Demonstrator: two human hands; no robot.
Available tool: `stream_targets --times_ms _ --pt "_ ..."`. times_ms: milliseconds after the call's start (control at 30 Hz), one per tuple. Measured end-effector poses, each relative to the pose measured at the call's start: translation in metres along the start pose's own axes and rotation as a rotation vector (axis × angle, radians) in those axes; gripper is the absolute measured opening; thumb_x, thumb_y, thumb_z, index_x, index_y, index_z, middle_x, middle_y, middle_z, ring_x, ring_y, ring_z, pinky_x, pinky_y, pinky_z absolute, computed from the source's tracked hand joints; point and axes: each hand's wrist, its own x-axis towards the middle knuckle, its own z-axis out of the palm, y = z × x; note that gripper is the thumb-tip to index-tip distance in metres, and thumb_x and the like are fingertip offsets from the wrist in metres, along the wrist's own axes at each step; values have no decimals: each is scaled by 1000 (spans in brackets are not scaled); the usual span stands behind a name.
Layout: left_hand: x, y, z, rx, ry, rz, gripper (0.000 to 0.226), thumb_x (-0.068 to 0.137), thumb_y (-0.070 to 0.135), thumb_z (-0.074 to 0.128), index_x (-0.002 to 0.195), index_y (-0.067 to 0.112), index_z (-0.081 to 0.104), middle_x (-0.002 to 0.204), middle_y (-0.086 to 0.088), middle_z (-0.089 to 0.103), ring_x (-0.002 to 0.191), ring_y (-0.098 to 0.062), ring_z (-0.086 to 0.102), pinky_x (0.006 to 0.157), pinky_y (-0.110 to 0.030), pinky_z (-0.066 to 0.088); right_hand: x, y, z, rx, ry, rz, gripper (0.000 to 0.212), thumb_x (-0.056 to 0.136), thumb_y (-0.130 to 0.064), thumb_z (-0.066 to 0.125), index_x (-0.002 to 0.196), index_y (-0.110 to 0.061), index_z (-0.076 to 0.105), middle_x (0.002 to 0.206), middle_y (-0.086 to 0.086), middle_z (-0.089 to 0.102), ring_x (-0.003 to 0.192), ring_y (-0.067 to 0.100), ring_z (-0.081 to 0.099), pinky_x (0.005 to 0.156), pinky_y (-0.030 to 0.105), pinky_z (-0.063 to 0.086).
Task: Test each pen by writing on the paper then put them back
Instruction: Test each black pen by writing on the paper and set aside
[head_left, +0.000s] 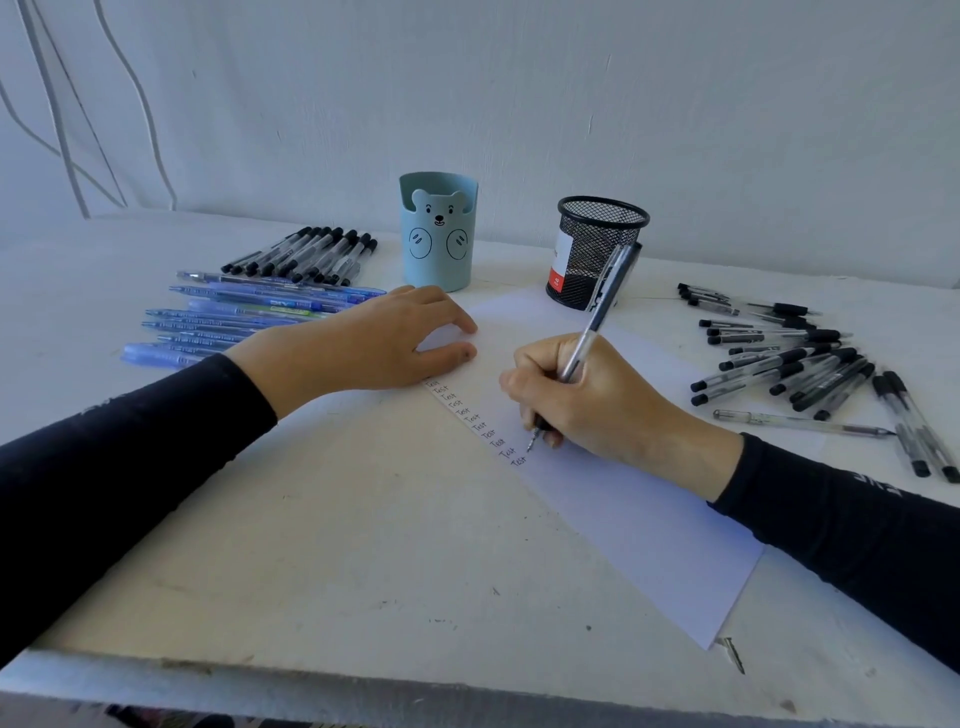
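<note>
– What do we have in hand?

– Our right hand (587, 400) grasps one clear plastic pen (597, 312), its metal tip on the smooth white paper (623, 499), beside the lowest "Test" in a column of roughly eleven. Our left hand (374, 338) lies released, fingers resting on the sheet's far corner.

– And on the scuffed white table (311, 519)?

– We count two cups: a matte blue bear holder (439, 234) and a round black wire-mesh cup (592, 249). We see three groups of pens: black-capped pens (306, 254) far left, blue translucent pens (234, 317) nearer, scattered black pens (795, 364) right. They overlap too much to count.
</note>
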Motion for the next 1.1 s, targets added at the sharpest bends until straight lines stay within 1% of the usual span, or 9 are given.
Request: stream_targets --times_ms 100,200,300,367,500,700,833,1000,1100 --pt "1 -1 0 -3 4 8 44 95 51 44 133 32 51 133 11 48 122 -10 42 96 -21 31 5 -7 -12 -10 -16 -31 40 98 -16 54 59 -8 51 47 6 52 43 13 47 54 23 42" --pt "1 -2 1 6 12 15 43 95 50 45 133 31 51 132 11 49 121 -10 42 96 -21 31 10 -16 -26 -60 -11 4 30 92 -45 55 104 -17 56 39 3 47 37 15 41 49 23 40" --pt "0 -1 0 -4 6 8 42 95 51 44 133 33 51 132 13 48 115 -5 40 91 -19 30 11 -16 -41 -184 90 -28 35 102 -46 34 130 -28 48 38 -3 47 36 13 44 50 14 38" --pt "0 -1 1 -5 8 7 42 95 52 43 133 34 51 132 13 48 118 -6 41 92 -19 31 11 -13 -49 -379 164 -110 34 104 -44 30 128 -34 51 43 -5 54 41 9 51 56 21 40" --pt "0 -2 0 -15 -2 5 42 95 52 45 132 34 52 132 13 49 123 -9 43 99 -22 33 16 3 -57 -649 95 -271 22 99 -37 53 113 -30 69 80 -13 65 76 11 57 74 38 50" --pt "3 -12 -1 -123 7 -53 39 92 50 54 129 38 58 136 15 50 128 -12 39 106 -26 28 24 33 -44 -939 -67 -500 37 92 -44 46 112 -30 73 83 -6 57 73 6 38 66 28 35" --pt "4 -19 -1 -106 -8 -77 39 91 55 51 128 45 55 139 16 49 131 -14 38 113 -36 27 23 37 -37 -831 -74 -464 33 92 -42 51 113 -29 73 94 -6 57 72 0 36 75 30 35" --pt "5 -22 1 -74 -10 -64 43 91 57 49 131 44 53 141 15 48 131 -14 38 114 -36 28 19 31 -32 -1001 -163 -344 59 91 -60 23 136 -38 54 111 -11 48 89 7 33 83 29 31" --pt "4 -21 2 -67 22 -45 38 92 53 51 128 42 56 136 15 50 129 -10 40 112 -32 29 21 28 -40 -867 -126 -240 44 96 -42 39 135 -32 57 112 -10 51 96 10 42 89 26 33"
